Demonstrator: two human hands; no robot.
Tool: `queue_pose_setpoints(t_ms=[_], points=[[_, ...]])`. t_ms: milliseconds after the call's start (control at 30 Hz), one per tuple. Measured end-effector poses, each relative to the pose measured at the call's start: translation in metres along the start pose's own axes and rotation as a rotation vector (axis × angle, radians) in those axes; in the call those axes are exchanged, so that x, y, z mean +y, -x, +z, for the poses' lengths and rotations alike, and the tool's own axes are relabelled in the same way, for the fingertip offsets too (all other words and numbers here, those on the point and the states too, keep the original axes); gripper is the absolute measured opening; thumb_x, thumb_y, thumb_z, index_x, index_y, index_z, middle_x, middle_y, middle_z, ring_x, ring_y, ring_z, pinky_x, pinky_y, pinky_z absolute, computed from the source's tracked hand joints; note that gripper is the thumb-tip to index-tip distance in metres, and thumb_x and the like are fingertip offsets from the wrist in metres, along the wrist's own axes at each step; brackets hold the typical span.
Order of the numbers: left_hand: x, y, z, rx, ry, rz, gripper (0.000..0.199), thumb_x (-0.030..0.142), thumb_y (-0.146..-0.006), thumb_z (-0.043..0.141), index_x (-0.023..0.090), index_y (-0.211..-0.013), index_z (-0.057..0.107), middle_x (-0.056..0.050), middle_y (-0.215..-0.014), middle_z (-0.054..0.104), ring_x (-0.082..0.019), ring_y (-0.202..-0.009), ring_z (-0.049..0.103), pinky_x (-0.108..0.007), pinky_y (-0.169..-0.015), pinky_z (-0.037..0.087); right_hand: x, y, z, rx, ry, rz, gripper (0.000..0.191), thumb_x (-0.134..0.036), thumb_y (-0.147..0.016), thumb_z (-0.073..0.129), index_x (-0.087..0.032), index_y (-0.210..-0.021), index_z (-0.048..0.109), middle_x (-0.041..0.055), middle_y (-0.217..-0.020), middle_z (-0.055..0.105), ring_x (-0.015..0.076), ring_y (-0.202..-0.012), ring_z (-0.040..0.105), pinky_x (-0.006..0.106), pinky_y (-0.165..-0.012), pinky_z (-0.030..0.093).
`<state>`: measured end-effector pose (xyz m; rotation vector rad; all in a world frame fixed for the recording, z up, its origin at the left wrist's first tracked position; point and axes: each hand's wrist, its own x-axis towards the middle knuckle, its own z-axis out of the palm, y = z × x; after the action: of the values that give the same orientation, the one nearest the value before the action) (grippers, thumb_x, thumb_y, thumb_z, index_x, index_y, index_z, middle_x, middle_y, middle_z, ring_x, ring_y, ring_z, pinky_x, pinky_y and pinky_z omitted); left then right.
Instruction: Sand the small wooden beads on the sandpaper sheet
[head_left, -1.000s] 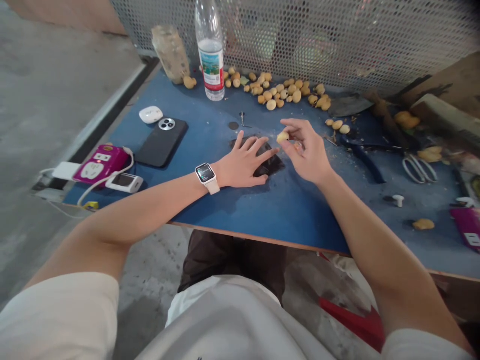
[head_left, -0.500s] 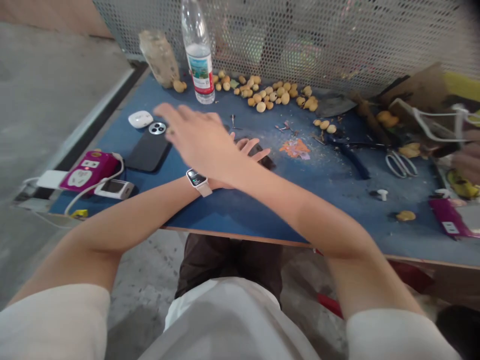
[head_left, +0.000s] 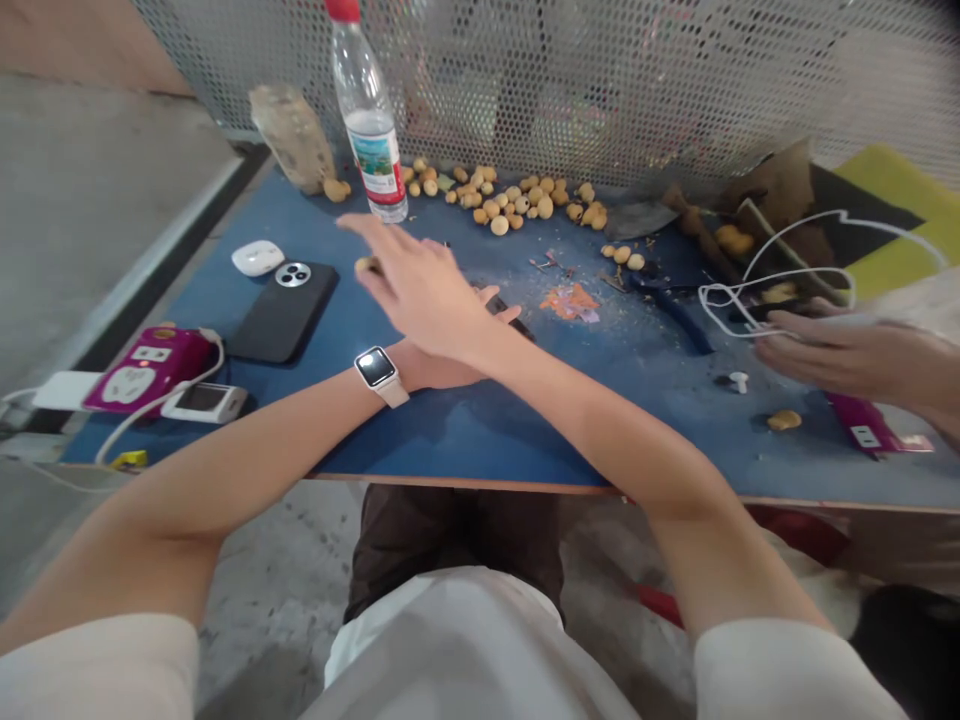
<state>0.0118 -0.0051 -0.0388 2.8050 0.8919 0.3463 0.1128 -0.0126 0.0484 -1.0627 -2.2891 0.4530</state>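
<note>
Holding what, over the blue surface (head_left: pixel 540 435)?

Past a black phone (head_left: pixel 281 312), the blurred right hand (head_left: pixel 424 290) pinches a small yellow fruit (head_left: pixel 366 265) at its fingertips. The left hand (head_left: pixel 442 370) lies open, fingers spread, on a dark flat piece (head_left: pixel 514 328).

What's left?

A heap of yellow fruit (head_left: pixel 495 200) remains beyond them, orange scraps (head_left: pixel 570 302) lie cut away, and a co-worker's hand (head_left: pixel 840 352) works far right.

I see a small pale-yellow fruit (head_left: pixel 366 265) pinched in the right hand (head_left: pixel 424 290), held out past the left hand (head_left: pixel 442 368) lying flat on the table
</note>
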Motion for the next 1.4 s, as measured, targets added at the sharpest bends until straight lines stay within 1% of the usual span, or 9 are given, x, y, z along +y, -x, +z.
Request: queue_pose_setpoints(t_ms=[67, 200, 333, 433, 567, 767, 967, 1167, 1400], points=[[0.003, 0.000, -0.003, -0.010, 0.008, 0.021, 0.077, 0.059, -0.121, 0.055, 0.024, -0.189, 0.054, -0.020, -0.195, 0.050, -0.049, -0.182, 0.042, -0.078, -0.151, 0.026, 0.025, 0.024, -0.022, 0.090, 0.043, 0.001, 0.054, -0.025, -0.124, 0.043, -0.028, -0.176, 0.055, 0.0123, -0.157, 0.079, 0.0340, -0.137, 0.077, 0.062, -0.136, 0.054], [0.009, -0.003, -0.008, 0.025, -0.039, 0.012, 0.081, 0.060, -0.116, 0.063, 0.018, -0.186, 0.056, -0.029, -0.194, 0.046, -0.059, -0.178, 0.043, -0.093, -0.146, 0.019, 0.080, 0.076, -0.050, 0.201, 0.086, 0.027, 0.052, -0.034, -0.121, 0.050, -0.026, -0.171, 0.058, 0.0162, -0.149, 0.080, 0.0354, -0.134, 0.078, 0.062, -0.130, 0.061], [0.011, -0.004, -0.011, 0.021, -0.049, 0.007, 0.082, 0.061, -0.117, 0.062, 0.023, -0.189, 0.052, -0.028, -0.194, 0.044, -0.059, -0.177, 0.044, -0.096, -0.144, 0.019, 0.121, 0.105, -0.053, 0.295, 0.080, 0.078, 0.050, -0.051, -0.125, 0.052, -0.033, -0.171, 0.061, 0.0121, -0.135, 0.083, 0.0344, -0.123, 0.080, 0.065, -0.125, 0.064], [0.011, -0.003, -0.012, 0.010, -0.043, 0.000, 0.083, 0.060, -0.117, 0.062, 0.024, -0.190, 0.051, -0.027, -0.194, 0.044, -0.058, -0.177, 0.043, -0.095, -0.145, 0.019, 0.135, 0.111, -0.048, 0.314, 0.060, 0.090, 0.051, -0.057, -0.125, 0.054, -0.034, -0.170, 0.062, 0.0118, -0.132, 0.083, 0.0343, -0.121, 0.081, 0.063, -0.121, 0.067], [0.011, -0.002, -0.014, 0.023, -0.032, -0.033, 0.091, 0.063, -0.115, 0.066, 0.021, -0.193, 0.046, -0.029, -0.195, 0.042, -0.060, -0.178, 0.041, -0.096, -0.145, 0.016, 0.140, 0.113, -0.052, 0.283, 0.057, 0.078, 0.048, -0.053, -0.122, 0.062, -0.031, -0.163, 0.066, 0.0133, -0.134, 0.084, 0.0353, -0.122, 0.082, 0.063, -0.118, 0.069], [0.007, -0.003, -0.019, -0.007, -0.015, -0.091, 0.111, 0.081, -0.113, 0.067, 0.016, -0.197, 0.035, -0.031, -0.197, 0.038, -0.062, -0.181, 0.037, -0.094, -0.147, 0.014, 0.152, 0.118, -0.073, 0.258, 0.118, 0.077, 0.028, -0.047, -0.116, 0.069, -0.029, -0.136, 0.077, 0.0143, -0.130, 0.085, 0.0373, -0.120, 0.081, 0.067, -0.121, 0.067], [0.006, -0.004, -0.021, -0.017, 0.022, -0.101, 0.110, 0.082, -0.113, 0.068, 0.021, -0.198, 0.036, -0.029, -0.199, 0.036, -0.063, -0.182, 0.035, -0.094, -0.147, 0.011, 0.162, 0.119, -0.077, 0.204, 0.126, 0.076, 0.020, -0.035, -0.109, 0.075, -0.030, -0.127, 0.081, 0.0113, -0.120, 0.084, 0.0374, -0.122, 0.081, 0.071, -0.130, 0.060], [0.009, -0.003, -0.021, -0.045, 0.012, -0.110, 0.109, 0.080, -0.116, 0.065, 0.016, -0.198, 0.034, -0.030, -0.200, 0.033, -0.062, -0.184, 0.032, -0.092, -0.148, 0.011, 0.151, 0.121, -0.076, 0.082, 0.120, 0.093, 0.028, -0.032, -0.105, 0.081, -0.028, -0.132, 0.085, 0.0125, -0.127, 0.084, 0.0375, -0.116, 0.081, 0.065, -0.119, 0.063], [0.006, -0.003, -0.017, -0.026, 0.040, -0.105, 0.109, 0.081, -0.115, 0.065, 0.013, -0.195, 0.037, -0.031, -0.196, 0.039, -0.058, -0.184, 0.032, -0.088, -0.150, 0.010, 0.130, 0.121, -0.065, -0.053, 0.082, 0.029, 0.014, -0.037, -0.107, 0.085, -0.027, -0.117, 0.087, 0.0122, -0.118, 0.084, 0.0385, -0.118, 0.077, 0.060, -0.114, 0.061]])
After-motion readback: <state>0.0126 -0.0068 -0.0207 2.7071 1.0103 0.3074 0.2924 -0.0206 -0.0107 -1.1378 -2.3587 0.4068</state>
